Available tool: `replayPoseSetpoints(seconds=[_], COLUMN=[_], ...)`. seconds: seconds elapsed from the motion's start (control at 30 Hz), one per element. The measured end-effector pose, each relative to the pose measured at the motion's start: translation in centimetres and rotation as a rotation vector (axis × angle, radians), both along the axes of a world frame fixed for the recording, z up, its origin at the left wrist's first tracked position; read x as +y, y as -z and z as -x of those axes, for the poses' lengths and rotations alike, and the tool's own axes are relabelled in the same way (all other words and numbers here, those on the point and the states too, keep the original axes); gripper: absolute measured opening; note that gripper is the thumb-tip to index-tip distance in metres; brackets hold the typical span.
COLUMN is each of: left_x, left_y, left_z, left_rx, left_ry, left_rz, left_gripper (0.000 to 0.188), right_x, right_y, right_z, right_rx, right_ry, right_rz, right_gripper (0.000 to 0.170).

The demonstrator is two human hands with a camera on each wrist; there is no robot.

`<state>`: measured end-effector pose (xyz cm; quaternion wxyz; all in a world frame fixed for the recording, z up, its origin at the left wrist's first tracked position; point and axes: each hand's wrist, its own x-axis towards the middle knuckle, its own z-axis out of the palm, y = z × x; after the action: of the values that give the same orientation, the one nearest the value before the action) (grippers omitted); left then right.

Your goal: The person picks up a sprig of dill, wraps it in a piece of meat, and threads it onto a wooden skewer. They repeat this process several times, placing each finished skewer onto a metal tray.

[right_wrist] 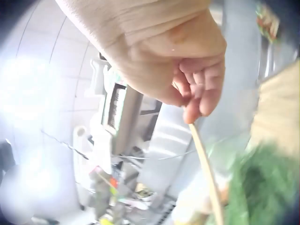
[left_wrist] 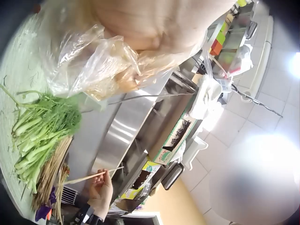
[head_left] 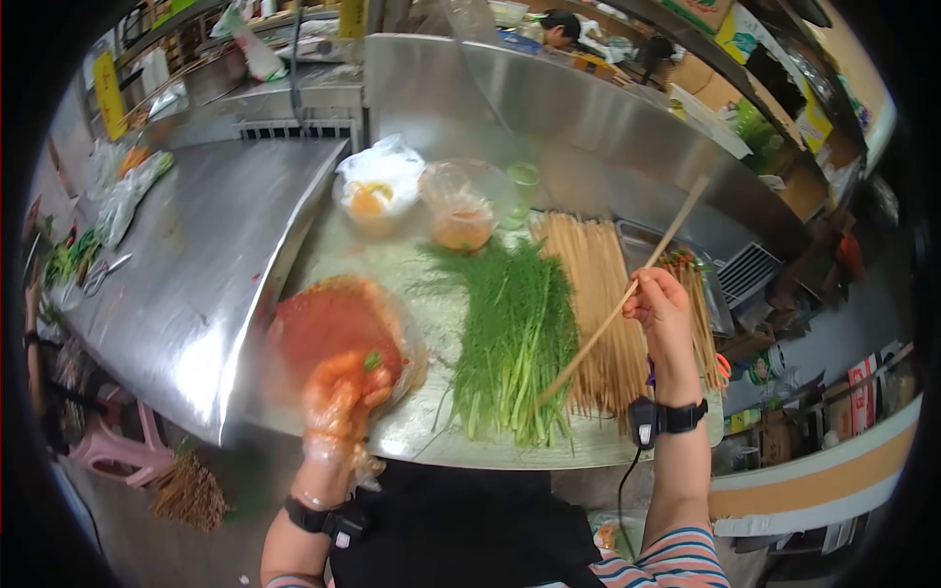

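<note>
My right hand [head_left: 668,318] pinches a long wooden skewer [head_left: 588,343] between thumb and fingertips. The skewer slants down to the left, its lower end over the stalks of a heap of feathery green herbs [head_left: 510,343]. In a clear plastic glove smeared with red, my left hand [head_left: 336,407] is raised at the near side of a bowl of red paste [head_left: 328,323]. Its fingers are curled, and a small green leafy bit [head_left: 371,362] shows at the fingertips. A loose plastic glove cuff [left_wrist: 93,61] covers much of the left wrist view, hiding the left fingers there.
Bare skewers [head_left: 588,294] lie in a thick row beside the herbs. A metal tray [head_left: 632,240] holds finished-looking skewers [head_left: 698,314] at the right. Two bowls, one lined with white plastic [head_left: 392,162], stand at the back before a steel splash panel [head_left: 441,98]. A steel counter [head_left: 196,265] adjoins the left.
</note>
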<state>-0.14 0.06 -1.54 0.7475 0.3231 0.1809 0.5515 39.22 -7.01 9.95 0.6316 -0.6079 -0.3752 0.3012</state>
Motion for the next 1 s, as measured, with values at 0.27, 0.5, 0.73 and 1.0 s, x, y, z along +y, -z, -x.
replayPoseSetpoints(seconds=[0.27, 0.5, 0.73, 1.0], left_x=[-0.8, -1.2, -2.1, -2.6], left_y=[-3.0, -3.5, -4.3, -4.2], left_z=[-2.1, -1.4, -0.7, -1.5], left_rx=[-0.082, -0.006, 0.274, 0.385], left_ry=[-0.089, -0.105, -0.069, -0.065], left_rz=[0.109, 0.064, -0.116, -0.313], left_gripper=[0.030, 0.027, 0.017, 0.007], right_x=[0.0, -1.3, -1.7, -0.5], right_y=[4.3, 5.3, 1.7, 2.0], right_z=[16.2, 19.4, 17.1, 17.1], right_rx=[0.321, 0.514, 0.385, 0.465], right_ry=[-0.078, -0.545, -0.503, -0.427], right_rz=[-0.331, -0.115, -0.185, -0.234], right_gripper=[0.013, 0.013, 0.025, 0.027])
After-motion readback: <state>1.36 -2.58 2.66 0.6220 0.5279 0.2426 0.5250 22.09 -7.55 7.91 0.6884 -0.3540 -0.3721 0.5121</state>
